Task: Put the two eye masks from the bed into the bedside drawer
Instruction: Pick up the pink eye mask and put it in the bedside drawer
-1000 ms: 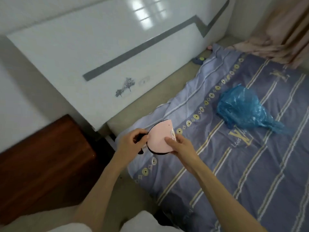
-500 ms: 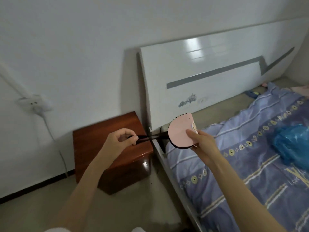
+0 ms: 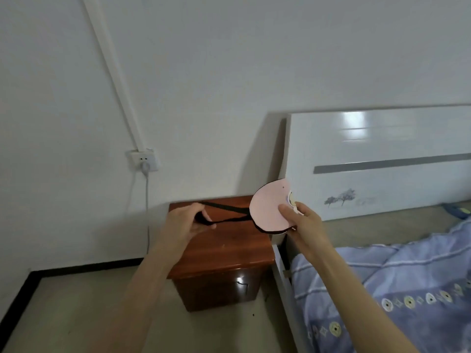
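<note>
A pink eye mask (image 3: 269,206) with a black edge is held in the air above the right side of the brown bedside cabinet (image 3: 229,253). My right hand (image 3: 302,220) pinches the mask's pink pad from the right. My left hand (image 3: 184,221) grips the mask's black strap (image 3: 226,212), stretched out to the left over the cabinet top. The cabinet's drawer front (image 3: 221,289) is closed. I cannot tell whether a second mask lies folded behind the pink pad.
The bed (image 3: 397,284) with a blue striped cover lies to the right, its white headboard (image 3: 382,159) against the wall. A wall socket (image 3: 142,160) with a plugged-in cable hangs left of the cabinet. Bare floor (image 3: 76,314) lies in front of it.
The view has swung left from the bed to the cabinet. Both hands carried the mask leftward, and my left hand has pulled the strap out further from the pad.
</note>
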`<state>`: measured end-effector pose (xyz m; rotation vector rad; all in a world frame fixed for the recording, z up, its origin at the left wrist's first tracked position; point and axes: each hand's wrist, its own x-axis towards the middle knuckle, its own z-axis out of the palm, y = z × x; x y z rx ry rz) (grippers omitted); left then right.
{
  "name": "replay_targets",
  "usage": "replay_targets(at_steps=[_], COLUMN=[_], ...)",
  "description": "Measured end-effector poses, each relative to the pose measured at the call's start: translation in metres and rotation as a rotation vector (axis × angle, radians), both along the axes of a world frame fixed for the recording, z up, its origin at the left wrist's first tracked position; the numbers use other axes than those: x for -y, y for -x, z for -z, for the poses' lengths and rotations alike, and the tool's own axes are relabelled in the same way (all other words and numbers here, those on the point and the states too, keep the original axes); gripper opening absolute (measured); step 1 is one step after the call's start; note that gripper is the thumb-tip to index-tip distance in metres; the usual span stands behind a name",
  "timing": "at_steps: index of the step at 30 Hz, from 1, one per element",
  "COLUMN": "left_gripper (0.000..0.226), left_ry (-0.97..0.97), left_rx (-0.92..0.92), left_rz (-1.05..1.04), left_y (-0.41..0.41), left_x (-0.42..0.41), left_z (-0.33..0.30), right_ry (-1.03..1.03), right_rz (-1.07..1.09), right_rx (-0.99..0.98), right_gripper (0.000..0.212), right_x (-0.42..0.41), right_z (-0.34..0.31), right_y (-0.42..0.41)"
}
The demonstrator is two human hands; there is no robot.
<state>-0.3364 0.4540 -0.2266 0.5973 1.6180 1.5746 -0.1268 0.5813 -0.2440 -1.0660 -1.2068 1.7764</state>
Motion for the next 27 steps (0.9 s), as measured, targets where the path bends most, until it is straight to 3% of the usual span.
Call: replay_targets(at_steps=[1, 4, 6, 8, 10, 13, 19, 23, 27], left_gripper=[0.036, 0.02, 0.021, 0.029, 0.033, 0.027, 0.027, 0.032, 0.018], left_ry=[-0.07, -0.3, -0.373, -0.393, -0.344, -0.207, -0.079, -0.053, -0.04], left_rx=[0.06, 0.496, 0.586, 0.506, 0.306, -0.01, -0.394, -0.461, -0.476], left_rz=[0.027, 0.072, 0.07, 0.095, 0.09, 0.068, 0.232, 0.312, 0.375], left_y=[-0.002, -0.008, -0.012, -0.015, -0.019, -0.026, -0.045, -0.052, -0.053], left_x=[0.001, 0.004, 0.003, -0.002, -0.006, -0.013, -0.03, -0.033, -0.034], left_z=[-0.004, -0.014, -0.021, -0.026, -0.03, -0.033, -0.038, -0.039, -0.04], right_ry=[-0.02, -0.108, -0.176, -0.213, -0.247, -0.312, -0.405, -0.435, -0.487], right_rz=[-0.011, -0.049, -0.068, -0.091, -0.121, -0.153, -0.271, -0.326, -0.366], right_rx=[-0.001, 0.021, 0.049, 0.057, 0.067, 0.105, 0.2, 0.262, 0.326], right_gripper=[0.01, 0.007, 0.006, 0.007, 0.008, 0.009, 0.012, 0.015, 0.015], right_x=[0.001, 0.005, 0.007, 0.008, 0.01, 0.01, 0.011, 0.01, 0.006], right_z=[-0.002, -0.006, -0.009, -0.012, -0.016, -0.024, -0.03, -0.033, -0.037], right_y=[0.002, 0.004, 0.003, 0.001, 0.0, -0.002, -0.01, -0.014, -0.017])
